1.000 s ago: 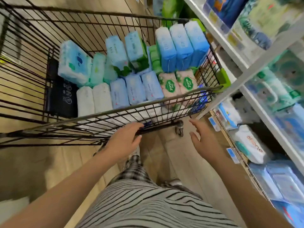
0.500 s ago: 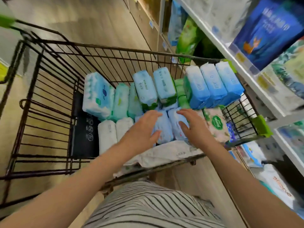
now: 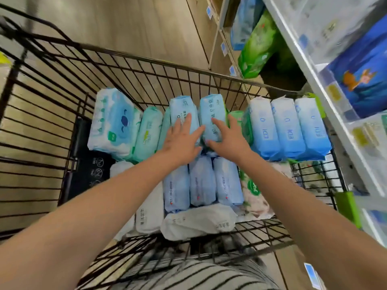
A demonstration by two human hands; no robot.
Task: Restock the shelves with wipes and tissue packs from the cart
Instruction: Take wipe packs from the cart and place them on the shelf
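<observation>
Both arms reach into the cart [image 3: 146,57]. The left hand [image 3: 181,143] lies flat, fingers straight and spread, on the left pale-blue pack [image 3: 183,109] in the far row. The right hand [image 3: 229,141] lies likewise on the right pale-blue pack [image 3: 211,109]. Neither grip is closed. Half a second earlier, both hands were over the near row. The palms cover the packs' near ends, and the shelf [image 3: 293,40] labels are blurred.

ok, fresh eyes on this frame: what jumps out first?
Two bare arms reach into the black wire cart, the left hand flat on the left light blue pack and the right hand on the right light blue pack, mid far row. Then three blue EDI packs stand side by side at the cart's right, beside the shelf.
</observation>
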